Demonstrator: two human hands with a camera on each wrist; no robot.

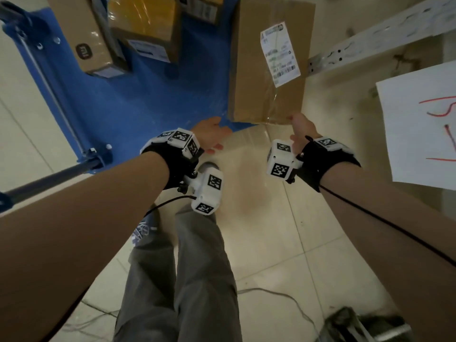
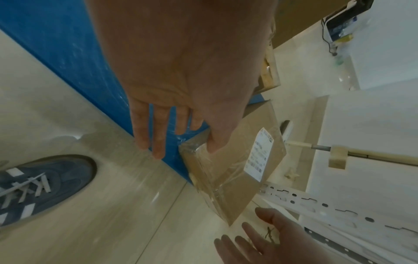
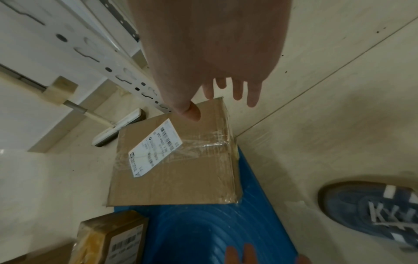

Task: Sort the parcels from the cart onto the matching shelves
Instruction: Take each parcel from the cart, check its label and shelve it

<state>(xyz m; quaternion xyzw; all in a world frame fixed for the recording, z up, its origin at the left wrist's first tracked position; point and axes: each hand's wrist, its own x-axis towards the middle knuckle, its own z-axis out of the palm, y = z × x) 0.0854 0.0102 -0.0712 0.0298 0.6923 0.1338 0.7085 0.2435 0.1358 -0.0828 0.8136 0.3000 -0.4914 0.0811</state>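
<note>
A flat brown cardboard parcel [image 1: 256,77] with a white shipping label lies on the near right corner of the blue cart [image 1: 123,99] and overhangs its edge. My left hand [image 1: 212,134] is at the parcel's near left corner. In the left wrist view its thumb touches the taped corner of the parcel [image 2: 237,169] while its fingers [image 2: 158,135] stay straight over the cart's edge. My right hand [image 1: 301,129] is at the near right corner. Its thumb rests on the parcel's top [image 3: 181,175] and its fingers [image 3: 252,94] reach straight past the edge. Neither hand grips the parcel.
Further back on the cart stand a brown box with a small logo [image 1: 91,40] and a yellow-taped box [image 1: 148,23]. A white perforated shelf upright [image 1: 370,38] and a white sheet with red marks [image 1: 419,129] are to the right. The cart handle [image 1: 49,178] is on the left. Cables [image 1: 283,297] lie on the floor.
</note>
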